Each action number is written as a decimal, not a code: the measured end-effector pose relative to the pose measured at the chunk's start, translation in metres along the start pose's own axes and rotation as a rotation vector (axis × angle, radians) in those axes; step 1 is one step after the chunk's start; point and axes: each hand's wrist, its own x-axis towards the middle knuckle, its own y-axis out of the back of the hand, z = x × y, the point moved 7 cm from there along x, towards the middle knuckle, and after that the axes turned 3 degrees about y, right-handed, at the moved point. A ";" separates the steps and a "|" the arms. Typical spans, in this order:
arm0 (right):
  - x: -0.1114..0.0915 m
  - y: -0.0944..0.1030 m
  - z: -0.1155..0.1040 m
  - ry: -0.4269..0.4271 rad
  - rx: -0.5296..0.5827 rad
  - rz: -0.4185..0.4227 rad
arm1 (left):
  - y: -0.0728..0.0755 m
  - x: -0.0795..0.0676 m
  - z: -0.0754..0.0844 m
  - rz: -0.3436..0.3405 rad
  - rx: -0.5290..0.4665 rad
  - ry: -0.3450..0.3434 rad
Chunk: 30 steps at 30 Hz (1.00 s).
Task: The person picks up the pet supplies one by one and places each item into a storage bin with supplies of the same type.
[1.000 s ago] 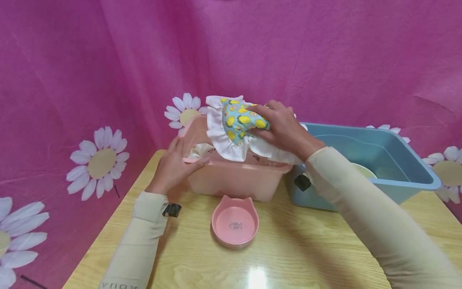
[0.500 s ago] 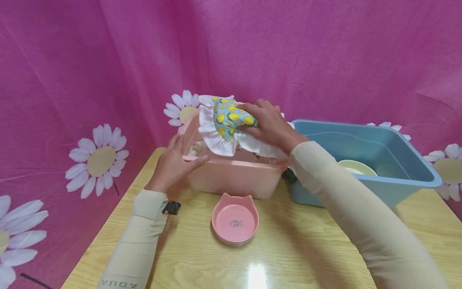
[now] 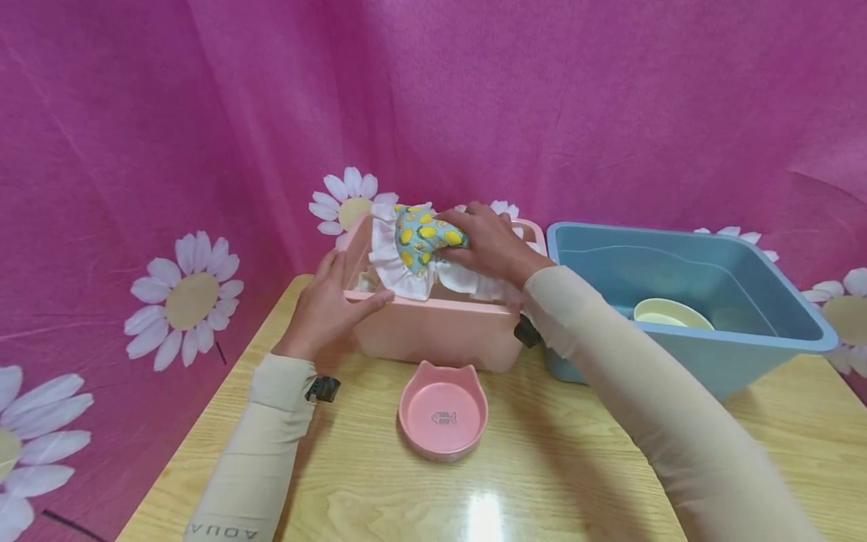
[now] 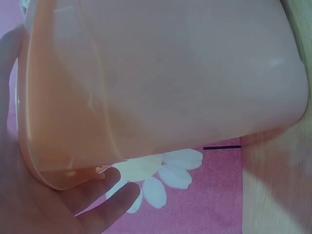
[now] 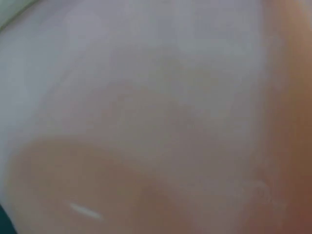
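Note:
In the head view my right hand [image 3: 482, 241] grips a lemon-print cloth piece [image 3: 418, 233] with a broad white ruffled edge. It holds the cloth over the opening of a pink bin [image 3: 433, 335]; part of the ruffle hangs at the front rim. My left hand [image 3: 321, 312] rests on the bin's left front corner, its thumb laid along the front rim. Seen from the left wrist, two loosely extended fingers lie past the rim of the bin [image 4: 170, 83]. The right wrist view is a blur of pinkish and orange surfaces. Much of the bin's inside is hidden.
In front of the bin stands a pink cat-eared bowl [image 3: 443, 418] with a fishbone print. To its right is a blue bin [image 3: 711, 267] holding a cream oval dish [image 3: 670, 312]. A wooden table [image 3: 379, 497] carries them, with a magenta daisy curtain [image 3: 474, 98] behind.
My right hand has moved left and then down with the ruffled cloth, lowering it to the pink bin. The left hand has stayed on the corner. More of the cream dish shows.

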 end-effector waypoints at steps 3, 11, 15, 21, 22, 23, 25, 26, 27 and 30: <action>-0.001 -0.008 0.004 -0.029 -0.009 -0.035 | -0.002 0.000 0.001 -0.007 -0.001 -0.004; 0.001 -0.011 0.007 -0.019 0.026 -0.012 | 0.000 0.001 0.004 0.000 -0.003 -0.019; 0.003 -0.016 0.009 -0.028 0.097 -0.029 | 0.002 0.001 0.003 0.003 0.007 -0.028; 0.003 -0.028 0.014 -0.075 0.163 -0.082 | 0.003 -0.001 0.000 0.003 0.020 -0.028; 0.002 -0.030 0.014 -0.083 0.169 -0.088 | 0.003 -0.001 -0.001 0.002 0.021 -0.027; 0.002 -0.031 0.015 -0.092 0.176 -0.097 | 0.003 -0.001 -0.001 0.002 0.020 -0.027; 0.001 -0.033 0.016 -0.105 0.169 -0.116 | 0.001 -0.001 -0.002 -0.004 0.024 -0.022; 0.001 -0.033 0.016 -0.109 0.163 -0.125 | 0.000 -0.001 -0.002 -0.007 0.025 -0.022; 0.000 -0.033 0.016 -0.107 0.163 -0.129 | 0.000 -0.001 -0.002 -0.009 0.027 -0.022; 0.001 -0.033 0.016 -0.118 0.163 -0.139 | 0.000 -0.001 -0.001 -0.010 0.023 -0.016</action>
